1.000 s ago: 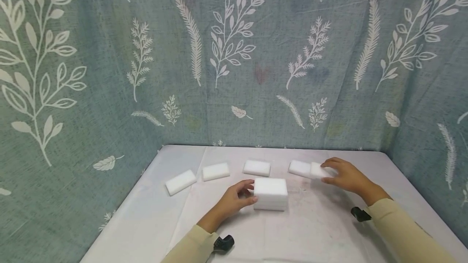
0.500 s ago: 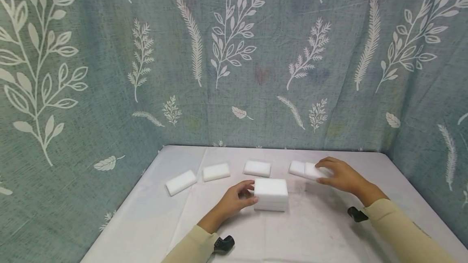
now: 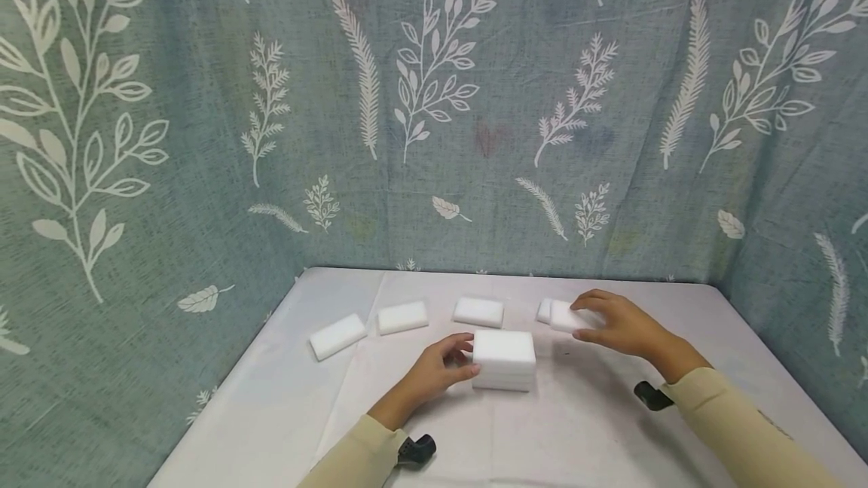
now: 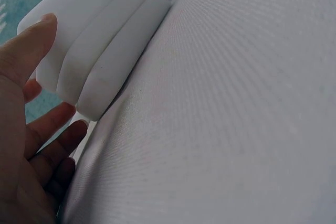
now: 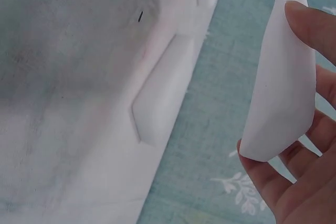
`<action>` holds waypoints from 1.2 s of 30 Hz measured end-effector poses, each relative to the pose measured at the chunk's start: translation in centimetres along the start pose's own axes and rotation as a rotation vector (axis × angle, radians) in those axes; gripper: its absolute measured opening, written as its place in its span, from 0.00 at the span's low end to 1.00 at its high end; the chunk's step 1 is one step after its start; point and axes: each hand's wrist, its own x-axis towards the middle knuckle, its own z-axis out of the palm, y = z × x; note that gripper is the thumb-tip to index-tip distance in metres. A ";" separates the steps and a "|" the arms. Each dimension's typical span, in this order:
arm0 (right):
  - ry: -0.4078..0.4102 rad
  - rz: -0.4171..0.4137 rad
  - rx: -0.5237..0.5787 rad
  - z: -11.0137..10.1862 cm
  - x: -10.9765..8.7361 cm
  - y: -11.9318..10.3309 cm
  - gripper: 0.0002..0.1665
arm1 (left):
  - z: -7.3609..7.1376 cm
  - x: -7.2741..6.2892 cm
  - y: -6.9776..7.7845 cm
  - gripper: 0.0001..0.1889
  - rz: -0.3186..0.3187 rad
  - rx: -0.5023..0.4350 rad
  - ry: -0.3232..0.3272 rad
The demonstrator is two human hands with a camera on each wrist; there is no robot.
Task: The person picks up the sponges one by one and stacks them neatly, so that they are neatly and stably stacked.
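Observation:
A stack of white sponges [image 3: 503,360] stands on the table, and three layers show in the left wrist view. My left hand [image 3: 437,373] holds the stack's left end, thumb [image 4: 39,38] against the top layer and a fingertip behind it. To the right, my right hand [image 3: 627,328] grips a single white sponge [image 3: 563,317] between thumb and fingers. In the right wrist view this held sponge [image 5: 283,77] is raised off the table. From the head, it partly hides another white sponge [image 3: 545,310] lying behind it.
Three more sponges lie along the back of the white-covered table [image 3: 576,428]: a left one [image 3: 337,336], a second [image 3: 402,318] and a middle one [image 3: 478,312]. A leaf-patterned curtain [image 3: 475,134] encloses the back and sides.
My right hand has moved left with the sponge, covering more of the one behind it. The left hand and the stack stay in place.

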 end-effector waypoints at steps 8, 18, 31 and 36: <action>0.002 -0.035 0.038 0.1 0.4 -1.1 0.26 | -0.1 0.2 -0.1 0.31 -0.016 -0.005 0.000; -0.023 -0.035 0.076 0.6 0.7 -2.4 0.27 | 0.0 0.0 0.0 0.31 -0.018 -0.020 -0.003; 0.040 -0.124 0.081 1.3 0.8 -3.3 0.25 | 0.1 -0.1 -0.2 0.31 -0.012 -0.016 0.001; 0.045 -0.136 0.085 1.4 0.8 -3.8 0.26 | 0.1 0.0 -0.3 0.30 -0.007 -0.027 0.002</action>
